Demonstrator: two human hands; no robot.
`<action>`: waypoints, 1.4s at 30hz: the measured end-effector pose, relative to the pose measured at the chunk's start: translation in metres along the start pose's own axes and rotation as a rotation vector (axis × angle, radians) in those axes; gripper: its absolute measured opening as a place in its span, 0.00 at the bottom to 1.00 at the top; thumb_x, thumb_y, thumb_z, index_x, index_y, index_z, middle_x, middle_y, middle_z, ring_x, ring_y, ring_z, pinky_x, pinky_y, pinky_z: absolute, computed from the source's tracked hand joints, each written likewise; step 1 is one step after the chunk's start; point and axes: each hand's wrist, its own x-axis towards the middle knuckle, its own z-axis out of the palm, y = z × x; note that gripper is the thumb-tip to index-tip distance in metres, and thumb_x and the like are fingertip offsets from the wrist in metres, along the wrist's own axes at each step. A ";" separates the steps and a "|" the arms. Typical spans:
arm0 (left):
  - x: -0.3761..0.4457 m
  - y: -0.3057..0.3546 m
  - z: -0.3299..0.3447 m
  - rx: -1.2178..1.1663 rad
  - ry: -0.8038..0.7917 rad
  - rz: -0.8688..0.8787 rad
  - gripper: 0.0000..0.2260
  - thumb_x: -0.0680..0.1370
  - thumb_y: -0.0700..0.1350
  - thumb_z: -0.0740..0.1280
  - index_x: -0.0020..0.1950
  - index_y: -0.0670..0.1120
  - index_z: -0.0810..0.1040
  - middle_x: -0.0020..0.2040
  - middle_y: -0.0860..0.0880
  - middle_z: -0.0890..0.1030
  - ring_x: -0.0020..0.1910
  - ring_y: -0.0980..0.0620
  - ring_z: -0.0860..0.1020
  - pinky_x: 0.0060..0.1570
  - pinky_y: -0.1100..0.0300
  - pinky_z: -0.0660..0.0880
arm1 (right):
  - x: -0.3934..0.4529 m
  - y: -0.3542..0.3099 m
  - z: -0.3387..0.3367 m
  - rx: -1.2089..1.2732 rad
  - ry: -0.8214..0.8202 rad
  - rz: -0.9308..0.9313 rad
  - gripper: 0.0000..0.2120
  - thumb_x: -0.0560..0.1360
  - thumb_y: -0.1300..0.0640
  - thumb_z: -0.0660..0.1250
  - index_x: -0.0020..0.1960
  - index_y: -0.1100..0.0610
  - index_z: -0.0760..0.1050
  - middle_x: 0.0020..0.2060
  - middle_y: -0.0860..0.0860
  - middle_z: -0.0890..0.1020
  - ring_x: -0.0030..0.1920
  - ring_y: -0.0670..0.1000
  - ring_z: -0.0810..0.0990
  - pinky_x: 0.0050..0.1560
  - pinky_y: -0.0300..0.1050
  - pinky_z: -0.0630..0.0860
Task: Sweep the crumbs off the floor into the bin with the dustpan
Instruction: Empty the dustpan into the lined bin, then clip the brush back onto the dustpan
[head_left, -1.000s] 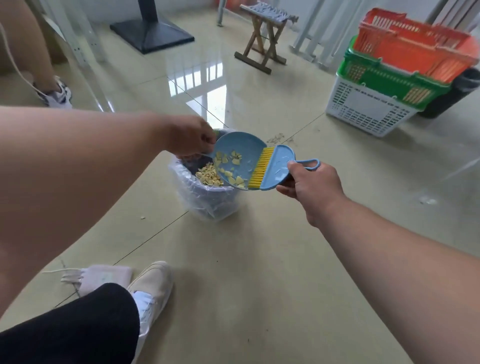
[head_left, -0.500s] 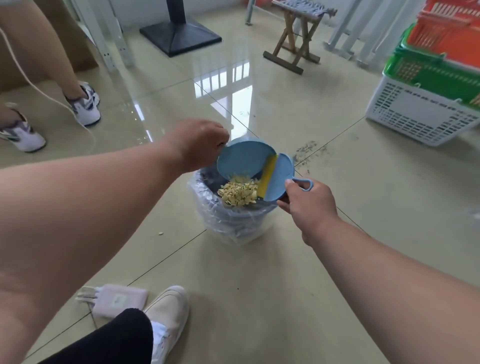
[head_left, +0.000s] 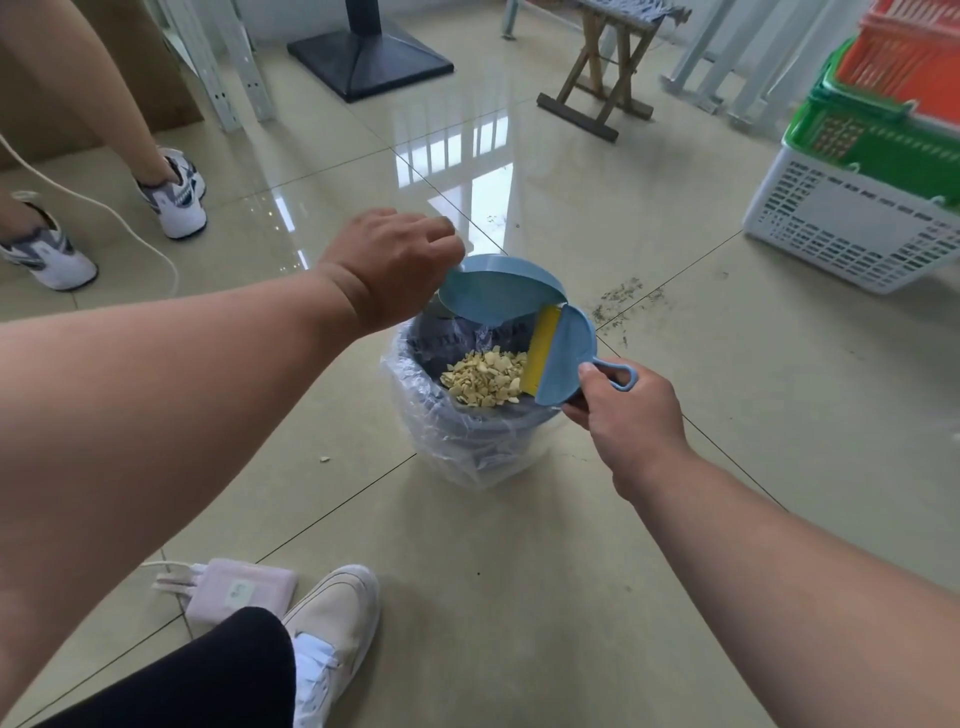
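Observation:
A small grey bin (head_left: 467, 436) lined with a clear plastic bag stands on the tiled floor at the centre. Pale yellow crumbs (head_left: 485, 378) lie heaped inside it. My left hand (head_left: 395, 265) grips the blue dustpan (head_left: 498, 288), tipped steeply over the bin's far rim with its underside towards me. My right hand (head_left: 626, 410) holds the blue brush (head_left: 563, 358) by its looped handle; its yellow bristles touch the dustpan's edge above the crumbs. One stray crumb (head_left: 324, 459) lies on the floor left of the bin.
Dark fine debris (head_left: 623, 296) is scattered on the floor right of the bin. Stacked white, green and orange baskets (head_left: 857, 218) stand at the right. A folding stool (head_left: 602, 67) and a black stand base (head_left: 369, 57) sit behind. Another person's feet (head_left: 174, 195) are at left; a pink charger (head_left: 241, 592) is by my shoe.
The dustpan has tipped further over the bin and its crumbs have slid into the bin. The brush stays against the pan's edge. The view has shifted closer.

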 end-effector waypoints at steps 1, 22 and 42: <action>0.000 0.000 0.000 -0.007 0.010 -0.027 0.02 0.79 0.38 0.70 0.49 0.41 0.82 0.45 0.43 0.83 0.34 0.39 0.80 0.33 0.54 0.72 | -0.002 -0.003 -0.001 0.056 0.005 0.017 0.04 0.80 0.58 0.69 0.49 0.56 0.82 0.45 0.57 0.87 0.43 0.54 0.89 0.51 0.53 0.85; 0.051 0.236 -0.070 -1.108 -0.511 -0.567 0.10 0.78 0.48 0.69 0.43 0.44 0.87 0.31 0.47 0.82 0.29 0.51 0.73 0.32 0.60 0.71 | -0.093 -0.067 -0.205 -0.249 0.399 -0.240 0.12 0.78 0.47 0.67 0.48 0.57 0.81 0.37 0.50 0.83 0.36 0.50 0.80 0.39 0.44 0.78; 0.008 0.449 -0.173 -1.796 -0.569 -0.884 0.29 0.78 0.65 0.56 0.52 0.43 0.83 0.43 0.44 0.81 0.32 0.50 0.73 0.35 0.57 0.68 | -0.238 -0.024 -0.303 -1.229 0.201 -0.558 0.16 0.82 0.48 0.63 0.69 0.46 0.76 0.55 0.52 0.77 0.59 0.57 0.73 0.45 0.48 0.74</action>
